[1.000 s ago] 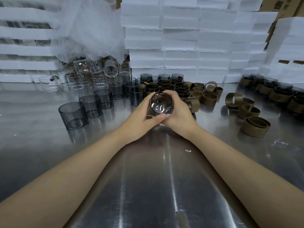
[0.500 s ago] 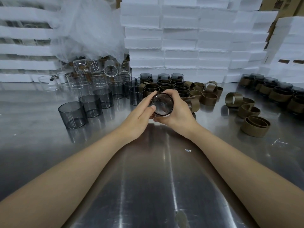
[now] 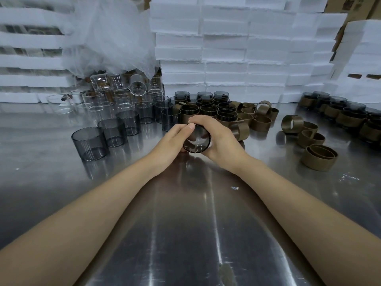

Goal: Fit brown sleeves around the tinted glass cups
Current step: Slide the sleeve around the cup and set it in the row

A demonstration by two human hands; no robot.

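A tinted glass cup (image 3: 196, 142) lies tipped toward me above the steel table, its round end facing the camera. My right hand (image 3: 220, 139) wraps over its top and right side. My left hand (image 3: 175, 139) holds its left side, thumb on the rim. Whether a sleeve is on it is hidden by the fingers. Bare tinted cups (image 3: 89, 143) stand in a row at left. Loose brown sleeves (image 3: 318, 156) lie at right and behind my hands (image 3: 261, 122).
Sleeved cups stand in a cluster behind my hands (image 3: 208, 108) and at the far right (image 3: 348, 116). Clear glasses (image 3: 99, 100) crowd the back left under crumpled plastic. White foam trays (image 3: 226, 48) are stacked along the back. Bare steel table (image 3: 195, 223) lies near me.
The cup has tilted lower toward the table. My right fingers have moved over its top, and my left hand has closed back onto its left side after briefly loosening.
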